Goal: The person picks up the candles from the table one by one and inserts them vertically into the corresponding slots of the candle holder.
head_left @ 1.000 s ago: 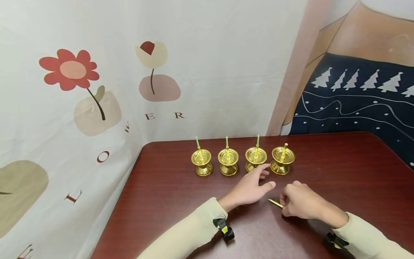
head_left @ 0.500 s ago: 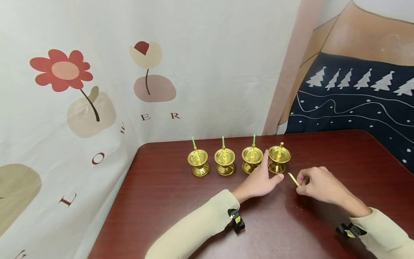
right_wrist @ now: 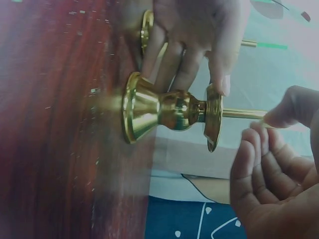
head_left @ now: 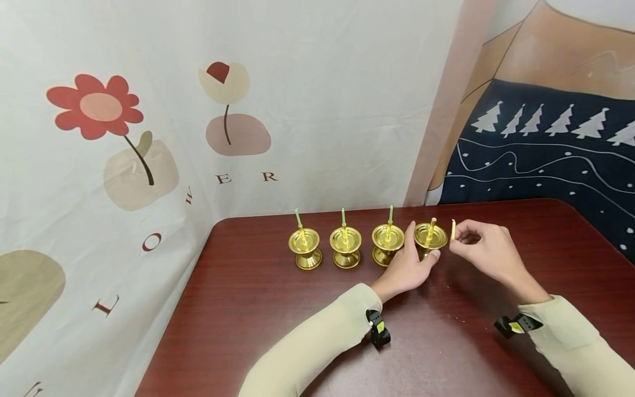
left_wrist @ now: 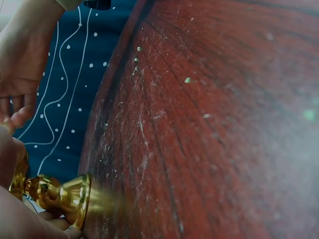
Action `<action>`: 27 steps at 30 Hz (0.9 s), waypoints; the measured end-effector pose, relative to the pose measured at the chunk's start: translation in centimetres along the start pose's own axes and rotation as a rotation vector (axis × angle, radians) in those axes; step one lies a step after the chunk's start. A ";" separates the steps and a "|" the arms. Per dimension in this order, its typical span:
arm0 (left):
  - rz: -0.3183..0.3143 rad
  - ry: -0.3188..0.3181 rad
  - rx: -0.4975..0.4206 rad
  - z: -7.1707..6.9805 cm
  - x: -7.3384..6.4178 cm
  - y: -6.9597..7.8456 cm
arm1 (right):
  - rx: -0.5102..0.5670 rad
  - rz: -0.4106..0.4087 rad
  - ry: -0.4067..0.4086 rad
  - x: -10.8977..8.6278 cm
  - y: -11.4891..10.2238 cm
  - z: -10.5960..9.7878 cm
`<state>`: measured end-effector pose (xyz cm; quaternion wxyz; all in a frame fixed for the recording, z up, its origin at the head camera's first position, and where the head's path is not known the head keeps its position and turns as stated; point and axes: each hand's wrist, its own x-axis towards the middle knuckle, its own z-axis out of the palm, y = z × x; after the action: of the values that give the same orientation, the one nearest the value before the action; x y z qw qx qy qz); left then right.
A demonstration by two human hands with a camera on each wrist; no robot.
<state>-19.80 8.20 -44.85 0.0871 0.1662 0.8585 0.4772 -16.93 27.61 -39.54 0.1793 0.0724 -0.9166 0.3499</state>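
My left hand [head_left: 408, 269] holds the rightmost gold candle holder [head_left: 430, 237], its thumb at the dish rim and its fingers round the far side. In the right wrist view this candle holder [right_wrist: 174, 110] stands on the table with a thin upright tube rising from its dish. My right hand [head_left: 488, 251] pinches a short pale yellow candle [head_left: 453, 229] between thumb and fingertips. The candle stands nearly upright, just right of the dish. In the right wrist view the fingertips are close to the tube's end and mostly hide the candle.
To the left, three more gold candle holders [head_left: 345, 241] stand in a row, each with a thin green candle [head_left: 343, 216]. The dark red table [head_left: 258, 309] has small pale green crumbs [left_wrist: 187, 79] on it. A printed cloth [head_left: 337, 99] hangs behind.
My right hand has lifted the candle from low over the table, moved it up and right, and turned it upright. My left hand has moved right onto the rightmost candle holder.
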 end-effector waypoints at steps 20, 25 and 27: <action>0.018 0.034 -0.039 1.7 1.4 -1.4 | 0.134 -0.065 0.115 3.2 -1.0 0.9; 0.027 0.036 -0.048 1.7 1.5 -1.5 | 0.135 -0.086 0.104 3.3 -1.0 1.0; 0.027 0.034 -0.052 1.7 1.6 -1.5 | 0.132 -0.090 0.098 3.3 -1.0 1.0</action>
<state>-21.04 9.39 -47.02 0.0703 0.1676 0.8448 0.5033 -20.00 26.17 -38.31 0.2343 0.1078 -0.8776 0.4041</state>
